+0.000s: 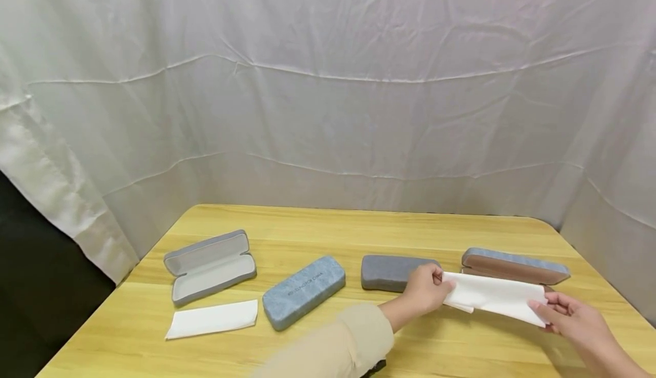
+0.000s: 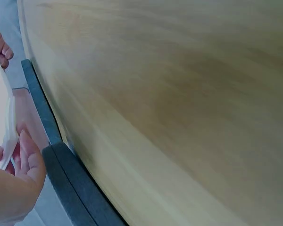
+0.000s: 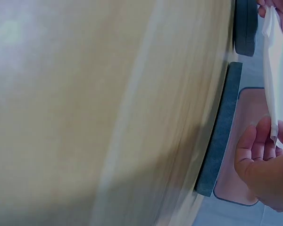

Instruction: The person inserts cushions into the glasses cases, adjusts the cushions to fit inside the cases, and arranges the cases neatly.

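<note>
A folded white cloth point(image 1: 494, 294) is stretched between both hands above the table's right side. My left hand point(image 1: 426, 290) pinches its left end, beside a closed dark grey glasses case point(image 1: 386, 271). At the opposite end, my right hand point(image 1: 576, 316) grips the cloth between thumb and fingers. Behind the cloth stands an open glasses case with a blue outside and a pinkish-brown lining point(image 1: 512, 268); the cloth hides most of its lower half in the head view. That pink inside point(image 3: 243, 141) shows beneath the right hand in the right wrist view.
Left on the wooden table point(image 1: 318, 230) are an open grey glasses case point(image 1: 212, 267), a second folded white cloth point(image 1: 212, 319) in front of it, and a closed light blue glasses case point(image 1: 304, 291). A pale curtain point(image 1: 328, 110) hangs around the table's back and sides.
</note>
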`<state>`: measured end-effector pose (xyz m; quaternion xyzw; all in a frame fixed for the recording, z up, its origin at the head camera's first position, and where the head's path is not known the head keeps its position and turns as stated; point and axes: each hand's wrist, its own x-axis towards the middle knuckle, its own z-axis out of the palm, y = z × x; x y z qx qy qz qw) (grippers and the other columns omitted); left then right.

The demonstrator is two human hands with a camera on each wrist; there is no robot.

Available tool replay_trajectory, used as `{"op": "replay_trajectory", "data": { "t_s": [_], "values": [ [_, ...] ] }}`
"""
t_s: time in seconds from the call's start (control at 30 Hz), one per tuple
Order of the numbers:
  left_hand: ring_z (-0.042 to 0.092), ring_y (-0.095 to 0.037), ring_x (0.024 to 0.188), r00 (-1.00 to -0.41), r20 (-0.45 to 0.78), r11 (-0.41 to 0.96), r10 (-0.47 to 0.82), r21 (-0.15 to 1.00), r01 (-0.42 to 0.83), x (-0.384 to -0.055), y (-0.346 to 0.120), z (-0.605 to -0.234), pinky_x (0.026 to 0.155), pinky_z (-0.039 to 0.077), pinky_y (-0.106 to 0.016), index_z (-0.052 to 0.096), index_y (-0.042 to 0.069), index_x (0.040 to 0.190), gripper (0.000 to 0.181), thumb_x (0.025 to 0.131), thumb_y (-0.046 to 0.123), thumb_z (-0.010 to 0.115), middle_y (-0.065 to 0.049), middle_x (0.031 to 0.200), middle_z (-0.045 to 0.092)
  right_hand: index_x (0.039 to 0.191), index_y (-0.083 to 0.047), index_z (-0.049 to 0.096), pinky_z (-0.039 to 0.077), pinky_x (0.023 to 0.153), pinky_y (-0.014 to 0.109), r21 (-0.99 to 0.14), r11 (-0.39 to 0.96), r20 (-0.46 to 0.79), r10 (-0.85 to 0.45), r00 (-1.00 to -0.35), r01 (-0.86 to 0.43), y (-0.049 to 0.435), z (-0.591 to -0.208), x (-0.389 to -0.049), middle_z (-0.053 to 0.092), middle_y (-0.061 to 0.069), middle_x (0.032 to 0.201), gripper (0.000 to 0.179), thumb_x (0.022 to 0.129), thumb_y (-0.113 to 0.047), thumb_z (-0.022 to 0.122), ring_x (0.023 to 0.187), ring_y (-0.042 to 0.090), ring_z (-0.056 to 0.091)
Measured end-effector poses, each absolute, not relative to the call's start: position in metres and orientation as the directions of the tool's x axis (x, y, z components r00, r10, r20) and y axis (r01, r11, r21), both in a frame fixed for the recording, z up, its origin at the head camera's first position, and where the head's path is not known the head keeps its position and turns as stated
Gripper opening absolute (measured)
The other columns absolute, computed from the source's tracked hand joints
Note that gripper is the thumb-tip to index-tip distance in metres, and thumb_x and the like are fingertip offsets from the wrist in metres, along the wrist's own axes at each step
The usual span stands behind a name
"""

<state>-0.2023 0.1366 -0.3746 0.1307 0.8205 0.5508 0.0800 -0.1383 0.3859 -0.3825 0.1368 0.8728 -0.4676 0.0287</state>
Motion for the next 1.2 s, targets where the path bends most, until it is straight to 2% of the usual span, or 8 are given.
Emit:
{"op": "replay_trajectory", "data": {
  "t_s": [0.1,0.27,0.5,0.7,0.8,0.97,1.2],
  "values": [
    [0.044,-0.003,0.060,-0.964,0.024,0.329,0.264,0.938,0.114,-0.206,0.145,-0.376,0.046,0.039,-0.017,0.054,0.007,0.076,0.017,0.084,0.013,0.067,0.004,0.070,0.047,0.104,0.000,0.056,0.053,0.067,0.022,-0.828,0.504,-0.148,0.227,-0.963,0.246,0.387,-0.381,-0.140,0.056,-0.025,0.075,0.034,0.093,-0.032,0.056,0.069,-0.004,0.055],
    [0.047,-0.005,0.053,-0.978,-0.002,0.249,0.206,0.967,0.050,-0.209,0.159,-0.380,0.042,0.042,-0.019,0.058,0.006,0.079,0.011,0.083,0.009,0.068,0.003,0.068,0.049,0.097,-0.006,0.058,0.053,0.066,0.021,-0.833,0.492,-0.144,0.250,-0.957,0.254,0.392,-0.381,-0.144,0.056,-0.024,0.073,0.025,0.092,-0.031,0.057,0.068,-0.004,0.053],
    [0.056,-0.020,0.041,-0.986,-0.008,0.184,0.169,0.983,0.024,-0.211,0.173,-0.382,0.039,0.048,-0.026,0.057,0.005,0.079,0.011,0.083,0.006,0.067,0.002,0.063,0.049,0.103,0.004,0.055,0.051,0.063,0.023,-0.794,0.514,-0.202,0.282,-0.938,0.325,0.403,-0.380,-0.155,0.055,-0.015,0.072,0.041,0.092,-0.036,0.055,0.064,0.002,0.054],
    [0.061,-0.029,0.044,-0.987,-0.053,0.108,0.150,0.993,-0.037,-0.211,0.187,-0.380,0.041,0.050,-0.029,0.054,0.004,0.077,0.013,0.083,0.002,0.066,-0.001,0.062,0.048,0.098,0.003,0.055,0.048,0.059,0.022,-0.764,0.553,-0.186,0.307,-0.934,0.334,0.412,-0.384,-0.158,0.055,-0.010,0.067,0.039,0.093,-0.036,0.053,0.062,0.002,0.051],
    [0.062,-0.032,0.046,-0.990,-0.062,0.108,0.130,0.993,-0.048,-0.211,0.193,-0.380,0.042,0.052,-0.032,0.053,0.005,0.074,0.016,0.081,-0.001,0.066,-0.002,0.059,0.049,0.101,0.006,0.053,0.047,0.058,0.023,-0.753,0.565,-0.181,0.314,-0.932,0.336,0.414,-0.384,-0.159,0.055,-0.009,0.066,0.042,0.093,-0.036,0.052,0.061,0.003,0.050],
    [0.063,-0.035,0.047,-0.992,-0.080,0.101,0.093,0.992,-0.070,-0.212,0.199,-0.379,0.042,0.052,-0.033,0.051,0.004,0.069,0.020,0.078,-0.005,0.067,-0.004,0.056,0.049,0.095,0.003,0.055,0.046,0.055,0.024,-0.729,0.602,-0.151,0.321,-0.935,0.325,0.418,-0.387,-0.160,0.054,-0.007,0.063,0.038,0.093,-0.034,0.052,0.057,0.004,0.048],
    [0.062,-0.032,0.046,-0.995,-0.093,0.148,0.040,0.985,-0.086,-0.212,0.208,-0.380,0.043,0.052,-0.034,0.049,0.005,0.064,0.026,0.077,-0.003,0.069,-0.005,0.054,0.049,0.094,0.005,0.053,0.043,0.055,0.024,-0.715,0.622,-0.134,0.327,-0.936,0.320,0.421,-0.390,-0.164,0.053,-0.005,0.062,0.039,0.093,-0.034,0.050,0.056,0.006,0.047]
  ]
}}
